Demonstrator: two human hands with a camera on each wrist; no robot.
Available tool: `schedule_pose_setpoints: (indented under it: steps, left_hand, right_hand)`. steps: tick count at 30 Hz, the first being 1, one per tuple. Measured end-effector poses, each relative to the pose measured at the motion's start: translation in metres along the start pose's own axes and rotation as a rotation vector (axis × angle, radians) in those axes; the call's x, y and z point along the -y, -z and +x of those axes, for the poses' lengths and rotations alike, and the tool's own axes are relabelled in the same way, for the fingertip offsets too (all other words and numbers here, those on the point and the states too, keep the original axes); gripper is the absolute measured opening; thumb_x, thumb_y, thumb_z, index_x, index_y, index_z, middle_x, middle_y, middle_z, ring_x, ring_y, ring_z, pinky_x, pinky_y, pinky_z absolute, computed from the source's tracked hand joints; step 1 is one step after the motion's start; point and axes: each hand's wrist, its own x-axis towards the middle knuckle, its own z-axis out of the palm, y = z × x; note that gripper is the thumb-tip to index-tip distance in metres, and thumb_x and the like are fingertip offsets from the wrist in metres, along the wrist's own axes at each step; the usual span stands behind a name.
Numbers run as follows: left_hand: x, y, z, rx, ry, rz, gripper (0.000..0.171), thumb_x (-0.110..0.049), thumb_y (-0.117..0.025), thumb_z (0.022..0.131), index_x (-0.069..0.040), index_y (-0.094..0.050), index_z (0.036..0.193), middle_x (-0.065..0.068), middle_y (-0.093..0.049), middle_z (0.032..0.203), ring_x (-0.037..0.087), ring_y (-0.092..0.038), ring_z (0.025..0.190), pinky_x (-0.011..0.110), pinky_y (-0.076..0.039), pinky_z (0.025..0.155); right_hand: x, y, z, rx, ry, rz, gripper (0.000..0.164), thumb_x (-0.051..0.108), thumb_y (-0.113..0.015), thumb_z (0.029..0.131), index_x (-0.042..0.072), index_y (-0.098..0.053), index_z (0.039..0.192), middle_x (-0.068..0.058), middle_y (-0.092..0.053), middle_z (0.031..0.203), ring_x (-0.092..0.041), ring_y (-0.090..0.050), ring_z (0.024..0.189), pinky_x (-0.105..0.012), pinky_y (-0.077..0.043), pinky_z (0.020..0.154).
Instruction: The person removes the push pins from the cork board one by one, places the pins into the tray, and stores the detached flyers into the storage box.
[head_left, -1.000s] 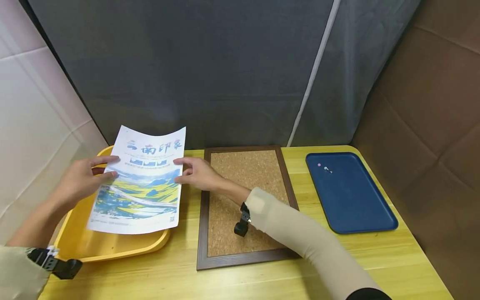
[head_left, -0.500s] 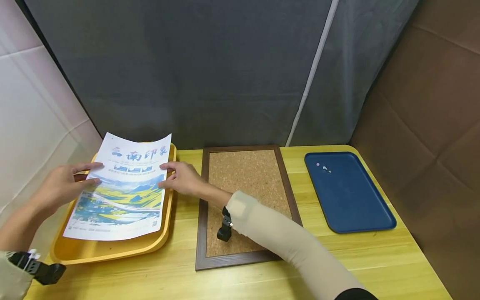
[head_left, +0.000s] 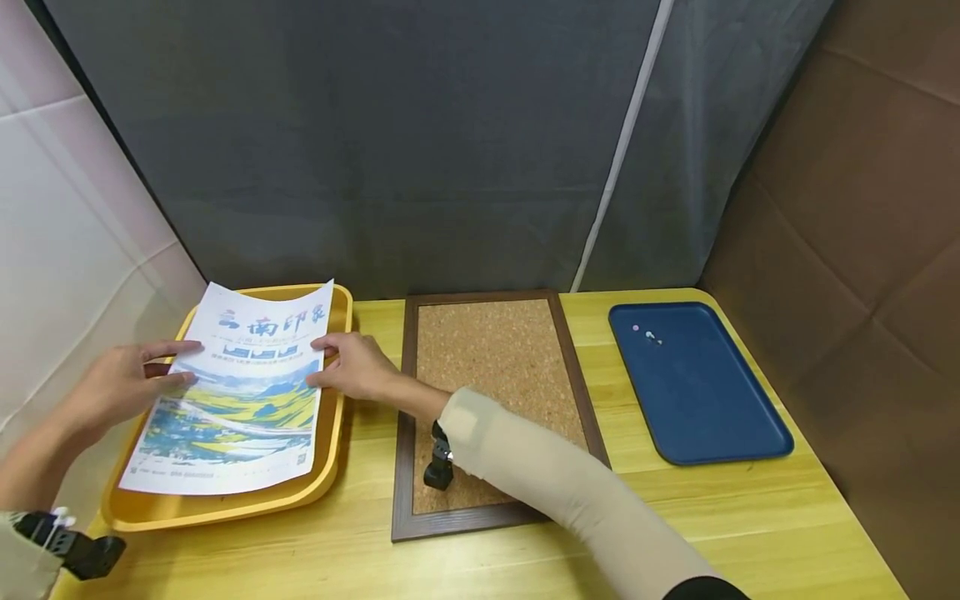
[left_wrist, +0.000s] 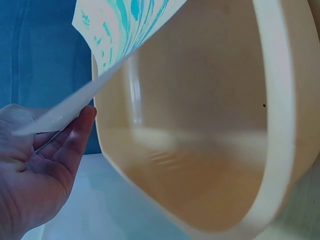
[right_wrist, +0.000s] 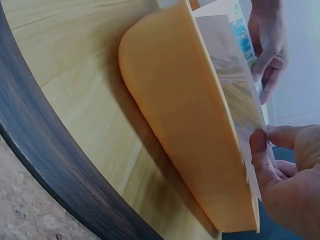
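Observation:
A printed poster point(head_left: 240, 392), with large Chinese characters above a blue and yellow landscape, is held over the yellow tray point(head_left: 300, 493). My left hand point(head_left: 127, 383) pinches its left edge between thumb and fingers. At the opposite edge my right hand point(head_left: 356, 365) pinches it the same way. The sheet bows slightly between the two hands. In the left wrist view the poster point(left_wrist: 127, 35) slants above the tray's inside, point(left_wrist: 200, 110) its lower edge raised. The right wrist view has the right hand point(right_wrist: 290, 170) close over the tray's side wall point(right_wrist: 175, 110).
A cork board point(head_left: 487, 350) in a dark brown frame lies mid-table, partly under my right forearm. Farther right sits a blue tray point(head_left: 705, 392) with several small pins point(head_left: 651, 336) near its back left corner. A grey curtain point(head_left: 375, 150) hangs behind the table.
Both hands have carried the poster left and lower, from partly beside the yellow tray to over it. Between the last two frames the movement is small and downward. Both grips stay the same.

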Motion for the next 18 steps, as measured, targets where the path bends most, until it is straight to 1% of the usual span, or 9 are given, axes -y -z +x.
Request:
schedule_pose_setpoints:
  steps: [7,11,15,18]
  left_hand:
    - [0.009,-0.005,-0.001,0.022,0.006,-0.007,0.061,-0.013,-0.073,0.099,0.013,-0.049,0.148,0.045,-0.055,0.131,0.035,-0.063,0.089,0.021,-0.056,0.064]
    - [0.012,-0.008,-0.002,0.039,0.002,-0.005,0.06,-0.013,-0.073,0.099,0.012,-0.05,0.149,0.044,-0.056,0.13,0.033,-0.063,0.089,0.023,-0.057,0.065]
    - [0.014,-0.008,-0.004,0.046,-0.003,-0.006,0.06,-0.011,-0.072,0.099,0.013,-0.049,0.149,0.045,-0.054,0.131,0.032,-0.064,0.088,0.023,-0.058,0.065]
    - [0.016,-0.008,-0.006,0.045,-0.01,-0.001,0.059,-0.009,-0.072,0.099,0.014,-0.048,0.148,0.046,-0.053,0.131,0.034,-0.065,0.088,0.023,-0.06,0.066]
  right_hand:
    - [-0.001,-0.004,0.001,0.03,0.001,-0.067,0.053,0.026,-0.087,0.091,0.012,-0.07,0.139,0.001,-0.074,0.12,0.001,-0.062,0.085,-0.011,-0.047,0.072]
    - [-0.002,-0.005,0.002,0.044,0.002,-0.096,0.052,0.027,-0.087,0.091,0.014,-0.071,0.139,0.003,-0.074,0.119,0.001,-0.063,0.09,-0.01,-0.047,0.073]
    - [-0.001,-0.006,0.002,0.046,0.008,-0.107,0.052,0.027,-0.086,0.091,0.013,-0.071,0.139,0.005,-0.076,0.116,0.003,-0.063,0.089,-0.009,-0.047,0.073]
    - [0.0,-0.006,0.001,0.058,0.005,-0.074,0.053,0.025,-0.085,0.093,0.011,-0.069,0.141,0.004,-0.077,0.113,0.006,-0.067,0.08,-0.009,-0.049,0.069]
